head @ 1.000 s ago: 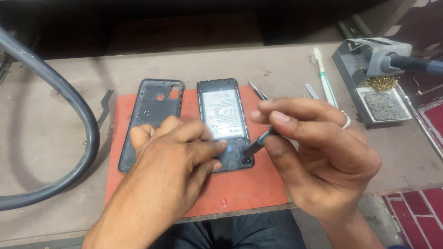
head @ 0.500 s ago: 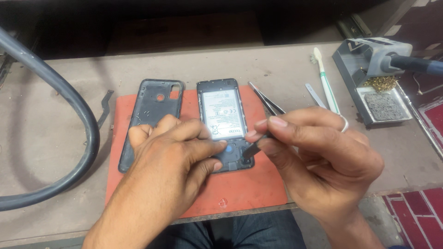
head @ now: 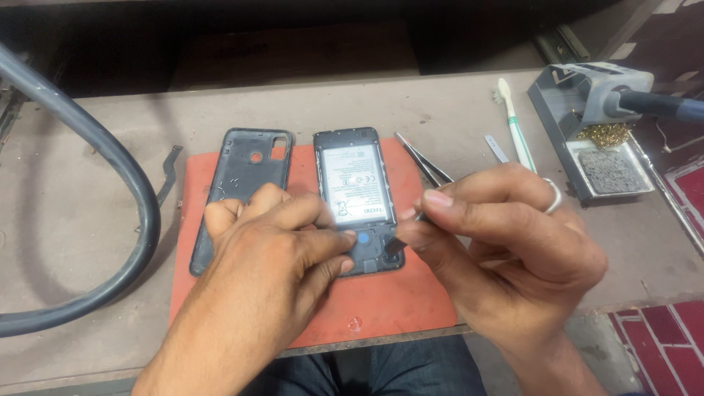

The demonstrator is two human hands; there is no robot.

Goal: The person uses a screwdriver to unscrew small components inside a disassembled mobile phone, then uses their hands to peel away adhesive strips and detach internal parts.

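Note:
An opened black phone lies face down on an orange mat, its white-labelled battery showing. Its removed back cover lies just to the left. My left hand rests on the phone's lower end, with the thumb and forefinger pressing there. My right hand, with a ring on one finger, pinches a thin dark tool between thumb and forefinger. The tool's tip is at the phone's lower right corner. My fingers hide most of the tool.
Tweezers lie on the mat's right side. A toothbrush and a small metal strip lie further right. A soldering iron stand sits at the far right, a thick grey hose curves at the left beside a flex cable.
My right hand has turned and closed in over the tool, hiding more of it and uncovering the tweezers. My left hand has stayed on the phone's lower end.

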